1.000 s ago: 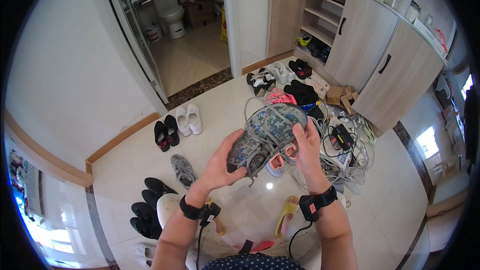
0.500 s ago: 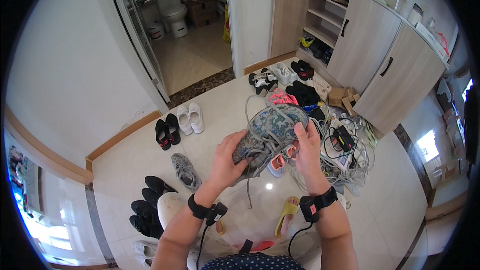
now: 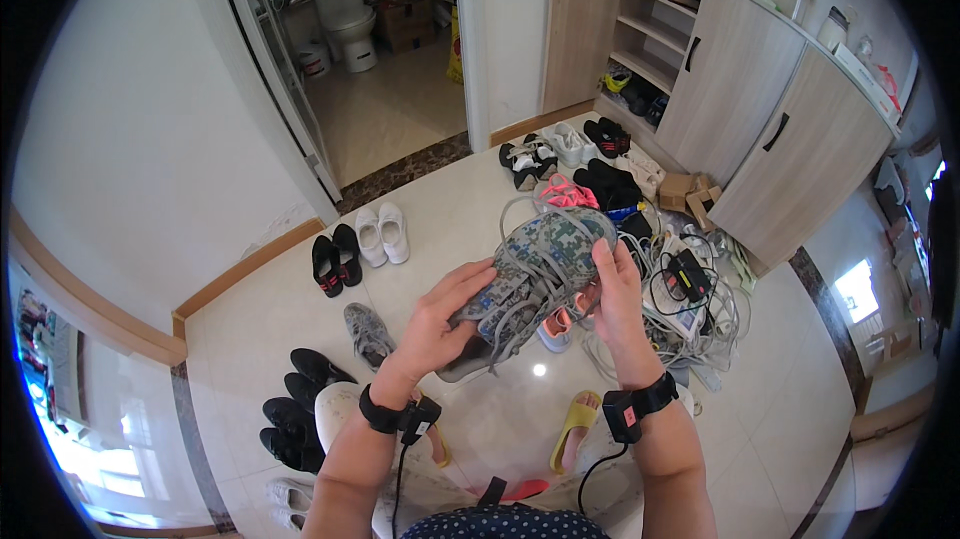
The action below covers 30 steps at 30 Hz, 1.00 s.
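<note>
Between my two hands, above the floor, is a camouflage-patterned sneaker (image 3: 535,274) with long grey laces hanging loose. Its toe points to the upper right. My left hand (image 3: 440,321) grips the heel end, fingers along the upper side and thumb near the opening. My right hand (image 3: 615,284) holds the toe end, thumb on top and the other fingers partly hidden behind it. A similar camouflage sneaker (image 3: 369,332) lies on the floor to the left of my left forearm. Pink-and-white shoes (image 3: 556,327) are partly hidden below the held sneaker.
Tangled cables with a black adapter (image 3: 687,275) lie right of my right hand. White shoes (image 3: 381,235) and black shoes (image 3: 335,259) stand to the left; more black shoes (image 3: 295,419) sit nearer. Ahead are several pairs beside an open shoe cabinet (image 3: 650,37). A doorway opens onto a bathroom.
The sneaker has turned in my hands, so more of its laced top and heel shows. My left hand has shifted slightly left and down along it; my right hand stays at the toe.
</note>
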{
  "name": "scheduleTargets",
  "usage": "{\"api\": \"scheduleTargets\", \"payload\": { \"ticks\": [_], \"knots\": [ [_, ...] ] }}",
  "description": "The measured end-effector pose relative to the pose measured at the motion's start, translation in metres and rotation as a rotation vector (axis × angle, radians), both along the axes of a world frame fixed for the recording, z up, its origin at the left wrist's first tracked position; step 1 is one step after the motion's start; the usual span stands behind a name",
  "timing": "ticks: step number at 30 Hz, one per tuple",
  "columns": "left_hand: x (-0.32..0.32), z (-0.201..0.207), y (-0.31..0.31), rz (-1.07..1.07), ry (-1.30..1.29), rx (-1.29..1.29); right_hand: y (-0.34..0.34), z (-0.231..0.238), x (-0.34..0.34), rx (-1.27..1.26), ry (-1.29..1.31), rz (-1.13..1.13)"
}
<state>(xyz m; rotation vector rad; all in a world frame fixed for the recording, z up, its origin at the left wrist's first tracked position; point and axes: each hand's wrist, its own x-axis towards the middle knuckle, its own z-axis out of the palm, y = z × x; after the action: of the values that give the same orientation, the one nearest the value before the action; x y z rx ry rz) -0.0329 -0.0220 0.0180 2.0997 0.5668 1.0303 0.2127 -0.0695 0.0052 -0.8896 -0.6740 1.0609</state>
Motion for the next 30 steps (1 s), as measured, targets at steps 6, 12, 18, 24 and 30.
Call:
{"api": "scheduleTargets", "payload": {
  "ticks": [6,12,18,24,30],
  "knots": [
    [0.005,-0.009,-0.004,0.114,-0.031,-0.083,-0.001,0.0,0.005,-0.002,-0.389,-0.156],
    [0.007,-0.015,-0.006,0.275,0.018,0.109,-0.013,0.026,0.009,-0.205,-0.869,-0.317],
    [0.002,-0.033,0.013,0.445,-0.026,0.103,-0.034,0.044,0.026,0.467,-0.214,-0.586],
    [0.0,-0.051,0.023,0.52,0.001,0.044,-0.052,0.07,0.016,0.488,-0.201,-0.595],
    [0.002,-0.053,0.022,0.508,-0.005,0.071,-0.062,0.063,0.018,0.534,-0.073,-0.379]
  ]
}}
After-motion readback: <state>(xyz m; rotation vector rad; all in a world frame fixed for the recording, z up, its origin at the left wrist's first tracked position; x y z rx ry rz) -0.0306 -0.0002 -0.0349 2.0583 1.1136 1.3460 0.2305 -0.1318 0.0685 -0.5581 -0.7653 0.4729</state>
